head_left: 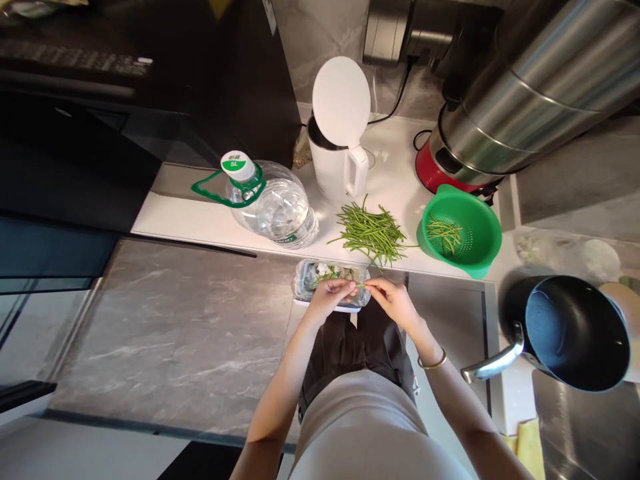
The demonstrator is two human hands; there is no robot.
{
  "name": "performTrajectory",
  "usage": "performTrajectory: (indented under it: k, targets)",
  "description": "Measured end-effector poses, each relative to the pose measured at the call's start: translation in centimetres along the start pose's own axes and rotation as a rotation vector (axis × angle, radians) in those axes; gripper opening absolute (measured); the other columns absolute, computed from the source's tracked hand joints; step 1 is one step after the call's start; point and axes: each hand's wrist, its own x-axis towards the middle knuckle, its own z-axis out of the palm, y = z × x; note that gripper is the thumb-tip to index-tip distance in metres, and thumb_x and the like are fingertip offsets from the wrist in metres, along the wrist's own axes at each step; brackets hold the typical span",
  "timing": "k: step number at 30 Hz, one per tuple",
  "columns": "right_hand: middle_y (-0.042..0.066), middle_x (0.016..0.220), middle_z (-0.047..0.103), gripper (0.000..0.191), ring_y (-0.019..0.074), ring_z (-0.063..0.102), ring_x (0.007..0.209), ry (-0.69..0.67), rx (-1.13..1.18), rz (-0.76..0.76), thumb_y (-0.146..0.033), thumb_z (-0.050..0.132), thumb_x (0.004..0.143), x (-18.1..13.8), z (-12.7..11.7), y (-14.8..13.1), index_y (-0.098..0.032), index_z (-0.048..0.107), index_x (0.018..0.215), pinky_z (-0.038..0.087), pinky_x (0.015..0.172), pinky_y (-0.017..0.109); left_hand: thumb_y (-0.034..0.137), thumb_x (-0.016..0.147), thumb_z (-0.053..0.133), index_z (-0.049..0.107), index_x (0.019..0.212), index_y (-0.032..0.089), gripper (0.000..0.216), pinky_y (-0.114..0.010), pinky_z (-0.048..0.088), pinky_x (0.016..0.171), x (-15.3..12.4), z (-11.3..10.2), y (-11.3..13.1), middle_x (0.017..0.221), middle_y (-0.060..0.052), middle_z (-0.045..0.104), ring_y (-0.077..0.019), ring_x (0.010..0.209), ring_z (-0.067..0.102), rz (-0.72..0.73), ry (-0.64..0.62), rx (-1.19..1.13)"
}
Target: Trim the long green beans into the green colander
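Between my left hand (pixel 330 293) and my right hand (pixel 393 300) stretches a short piece of thin green vegetable stem (pixel 361 285), pinched at each end by thumb and fingertips. Both hands are closed on it, just above a lined waste bin (pixel 301 283) holding scraps and a clear bag. In front of them, a loose pile of thin green stems (pixel 373 232) lies at the edge of the white counter (pixel 210 225). Cut stem pieces (pixel 444 235) rest inside a green colander (pixel 480 223) to the right. A bracelet circles my right wrist.
A large clear water bottle (pixel 280 203) with a green handle stands left of the pile. Behind sits a white kettle (pixel 330 167), lid raised. A tall steel steamer (pixel 530 100) on a red base is at back right. A dark saucepan (pixel 575 333) stands right, its handle pointing inward.
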Motion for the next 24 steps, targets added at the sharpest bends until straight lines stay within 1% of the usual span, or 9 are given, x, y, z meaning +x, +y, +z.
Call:
performTrajectory:
  k: [3, 5, 8, 11, 13, 16, 20, 22, 24]
  targets:
    - [0.003, 0.089, 0.071, 0.018, 0.0188, 0.064, 0.077, 0.04, 0.035, -0.004, -0.031, 0.057, 0.084, 0.0, 0.2, 0.0, -0.027, 0.07, 0.095, 0.05, 0.075, 0.032, 0.045, 0.068, 0.071, 0.069, 0.075, 0.013, 0.033, -0.026, 0.05, 0.06, 0.0, 0.0, -0.1, 0.068, -0.004, 0.066, -0.0133, 0.063, 0.059, -0.041, -0.027, -0.053]
    - [0.003, 0.09, 0.071, 0.017, 0.0188, 0.065, 0.078, 0.066, 0.049, 0.005, -0.031, 0.058, 0.084, -0.1, 0.5, -0.1, -0.027, 0.071, 0.094, 0.05, 0.077, 0.032, 0.044, 0.068, 0.071, 0.068, 0.075, 0.013, 0.032, -0.025, 0.049, 0.061, 0.0, 0.1, -0.1, 0.067, -0.003, 0.064, -0.0119, 0.063, 0.058, -0.047, -0.066, -0.109]
    - [0.004, 0.086, 0.071, 0.017, 0.0177, 0.064, 0.073, 0.116, 0.079, 0.041, -0.031, 0.059, 0.083, -0.4, 1.1, -0.2, -0.026, 0.071, 0.094, 0.051, 0.07, 0.03, 0.042, 0.067, 0.074, 0.065, 0.071, 0.013, 0.03, -0.023, 0.047, 0.06, -0.1, 0.4, 0.2, 0.066, -0.001, 0.061, -0.0096, 0.061, 0.055, -0.071, -0.112, -0.252]
    - [0.003, 0.075, 0.07, 0.017, 0.0164, 0.063, 0.063, 0.165, 0.157, 0.107, -0.031, 0.062, 0.081, -0.5, 1.8, -0.2, -0.024, 0.071, 0.093, 0.049, 0.059, 0.028, 0.042, 0.063, 0.076, 0.062, 0.067, 0.013, 0.032, -0.023, 0.046, 0.058, -0.2, 0.8, 0.4, 0.066, -0.002, 0.059, -0.0093, 0.059, 0.053, -0.087, -0.116, -0.339]
    - [0.002, 0.069, 0.069, 0.016, 0.0155, 0.061, 0.059, 0.192, 0.244, 0.16, -0.033, 0.064, 0.079, -0.6, 2.3, -0.2, -0.023, 0.071, 0.09, 0.048, 0.056, 0.028, 0.044, 0.062, 0.076, 0.062, 0.067, 0.014, 0.034, -0.023, 0.045, 0.057, -0.1, 1.0, 0.2, 0.065, -0.002, 0.057, -0.0096, 0.059, 0.052, -0.08, -0.114, -0.331]
    - [0.002, 0.07, 0.069, 0.016, 0.015, 0.061, 0.058, 0.239, 0.377, 0.236, -0.035, 0.066, 0.077, -0.5, 3.2, -0.2, -0.023, 0.071, 0.086, 0.049, 0.056, 0.028, 0.047, 0.063, 0.074, 0.061, 0.068, 0.014, 0.036, -0.023, 0.044, 0.056, 0.0, 1.3, -0.4, 0.064, -0.001, 0.057, -0.0095, 0.058, 0.051, -0.069, -0.117, -0.303]
    - [0.0, 0.066, 0.067, 0.017, 0.0128, 0.058, 0.055, 0.316, 0.566, 0.318, -0.036, 0.067, 0.075, 0.0, 4.1, -0.5, -0.022, 0.069, 0.085, 0.047, 0.054, 0.027, 0.049, 0.065, 0.072, 0.06, 0.066, 0.014, 0.038, -0.023, 0.043, 0.054, 0.3, 1.7, -0.8, 0.063, 0.0, 0.056, -0.009, 0.057, 0.05, -0.028, -0.074, -0.282]
    - [0.0, 0.069, 0.067, 0.018, 0.0099, 0.053, 0.052, 0.376, 0.711, 0.364, -0.037, 0.068, 0.074, 0.5, 4.1, -0.6, -0.022, 0.067, 0.084, 0.045, 0.051, 0.025, 0.05, 0.066, 0.07, 0.061, 0.068, 0.014, 0.037, -0.023, 0.043, 0.054, 0.5, 1.8, -1.0, 0.063, 0.0, 0.056, -0.0096, 0.058, 0.051, 0.0, -0.04, -0.221]
    - [0.001, 0.078, 0.069, 0.018, 0.0086, 0.054, 0.055, 0.448, 0.858, 0.394, -0.037, 0.07, 0.072, 1.1, 3.7, -0.5, -0.023, 0.066, 0.083, 0.044, 0.051, 0.024, 0.052, 0.068, 0.068, 0.062, 0.07, 0.015, 0.037, -0.022, 0.043, 0.053, 0.7, 1.6, -1.3, 0.062, 0.0, 0.057, -0.0102, 0.058, 0.051, 0.027, 0.009, -0.125]
